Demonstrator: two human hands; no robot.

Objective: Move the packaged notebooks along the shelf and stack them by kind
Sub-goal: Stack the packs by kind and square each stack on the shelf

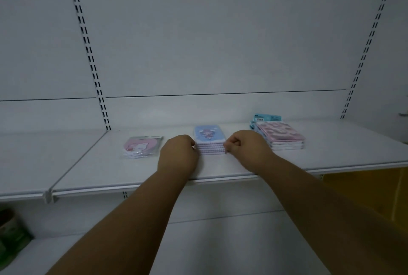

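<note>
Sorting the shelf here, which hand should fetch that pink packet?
Probably the left hand: the pink packet lies just beside it, while the right hand sits across the blue stack.

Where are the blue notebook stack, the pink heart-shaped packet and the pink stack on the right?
blue notebook stack (208,134): head view, top cover.
pink heart-shaped packet (141,147): head view, middle of the wrapper.
pink stack (280,131): head view, top cover.
</note>
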